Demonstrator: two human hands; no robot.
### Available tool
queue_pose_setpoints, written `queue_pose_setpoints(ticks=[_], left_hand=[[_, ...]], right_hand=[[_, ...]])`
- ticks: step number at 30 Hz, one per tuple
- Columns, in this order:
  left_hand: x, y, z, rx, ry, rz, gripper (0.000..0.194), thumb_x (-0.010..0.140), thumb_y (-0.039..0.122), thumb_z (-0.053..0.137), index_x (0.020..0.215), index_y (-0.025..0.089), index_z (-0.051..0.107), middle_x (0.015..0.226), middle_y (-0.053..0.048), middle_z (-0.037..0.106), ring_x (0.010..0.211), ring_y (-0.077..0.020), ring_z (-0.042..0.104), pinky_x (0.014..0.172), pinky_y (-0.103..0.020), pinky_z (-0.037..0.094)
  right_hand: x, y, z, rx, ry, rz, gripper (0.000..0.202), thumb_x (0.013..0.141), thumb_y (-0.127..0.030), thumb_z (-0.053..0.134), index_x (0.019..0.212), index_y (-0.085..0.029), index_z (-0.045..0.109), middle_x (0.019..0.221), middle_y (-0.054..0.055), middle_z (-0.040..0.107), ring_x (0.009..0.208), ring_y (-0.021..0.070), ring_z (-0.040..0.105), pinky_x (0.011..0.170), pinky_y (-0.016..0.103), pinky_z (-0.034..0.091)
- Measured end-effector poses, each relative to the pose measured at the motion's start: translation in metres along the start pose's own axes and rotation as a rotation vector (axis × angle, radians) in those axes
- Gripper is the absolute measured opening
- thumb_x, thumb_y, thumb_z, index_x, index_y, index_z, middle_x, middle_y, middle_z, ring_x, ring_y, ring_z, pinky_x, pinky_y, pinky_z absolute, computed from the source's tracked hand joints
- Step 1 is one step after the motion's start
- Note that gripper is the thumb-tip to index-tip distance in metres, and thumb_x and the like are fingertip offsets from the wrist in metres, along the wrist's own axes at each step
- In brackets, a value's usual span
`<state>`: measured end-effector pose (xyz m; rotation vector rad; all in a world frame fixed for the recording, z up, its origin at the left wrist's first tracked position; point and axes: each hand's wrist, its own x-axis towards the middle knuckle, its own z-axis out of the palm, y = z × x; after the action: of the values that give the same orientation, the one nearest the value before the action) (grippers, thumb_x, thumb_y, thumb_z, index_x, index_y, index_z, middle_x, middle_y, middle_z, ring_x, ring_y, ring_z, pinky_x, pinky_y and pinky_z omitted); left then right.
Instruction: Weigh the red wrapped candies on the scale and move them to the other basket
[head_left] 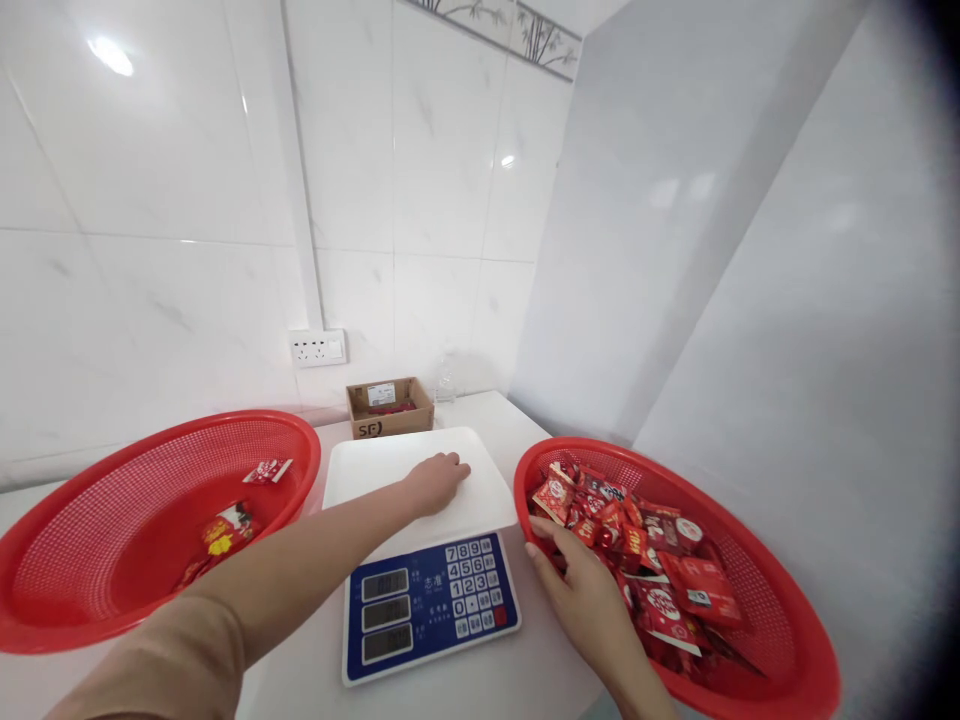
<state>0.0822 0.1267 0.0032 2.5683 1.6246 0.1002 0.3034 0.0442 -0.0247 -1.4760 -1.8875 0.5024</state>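
Red basket (772, 600), apparently at a steadying step: right hand (581, 580) clamped on its rim; left hand (435, 483) curled over scale (431, 600), hold indiscernible. Next move likely calls for firm rim support.

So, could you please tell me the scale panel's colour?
The panel is blue, clearest in the head view.

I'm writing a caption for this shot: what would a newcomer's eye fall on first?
Probably the two big red baskets: the right one heaped with shiny red packets, the left one holding only a few. Between them, the blue-panelled scale stands out on the white table, the left hand over its pan and the right hand at the right basket's rim.
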Motion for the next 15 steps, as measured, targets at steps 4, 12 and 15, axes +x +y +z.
queue_pose_setpoints(ticks=[4,12,15], left_hand=[[-0.029,-0.026,-0.015,0.012,0.061,-0.084,0.028,0.088,0.017,0.046,0.114,0.019,0.054,0.116,-0.008,0.057,0.1,-0.0203,0.058,0.087,-0.04,0.046],[-0.154,-0.093,-0.061,0.112,0.18,-0.434,0.055,0.079,0.006,0.027,0.127,0.024,0.046,0.135,-0.006,0.048,0.117,-0.027,0.05,0.089,-0.041,0.046],[-0.192,-0.111,-0.056,0.073,0.179,-0.523,0.049,0.077,0.013,0.035,0.121,0.022,0.054,0.129,-0.008,0.055,0.114,-0.0318,0.053,0.087,-0.044,0.047]], right_hand=[[0.0,0.001,0.0,-0.016,0.006,0.003,0.041,0.083,-0.042,0.042,0.114,-0.02,0.059,0.117,0.008,0.063,0.108,0.023,0.057,0.091,0.04,0.046],[-0.001,0.001,0.0,-0.06,-0.046,0.026,0.045,0.084,-0.043,0.038,0.118,-0.019,0.056,0.121,0.009,0.06,0.114,0.0236,0.053,0.096,0.042,0.042],[-0.001,0.0,0.0,-0.069,-0.047,0.034,0.044,0.085,-0.042,0.038,0.118,-0.02,0.056,0.121,0.009,0.06,0.113,0.0244,0.053,0.094,0.043,0.042]])
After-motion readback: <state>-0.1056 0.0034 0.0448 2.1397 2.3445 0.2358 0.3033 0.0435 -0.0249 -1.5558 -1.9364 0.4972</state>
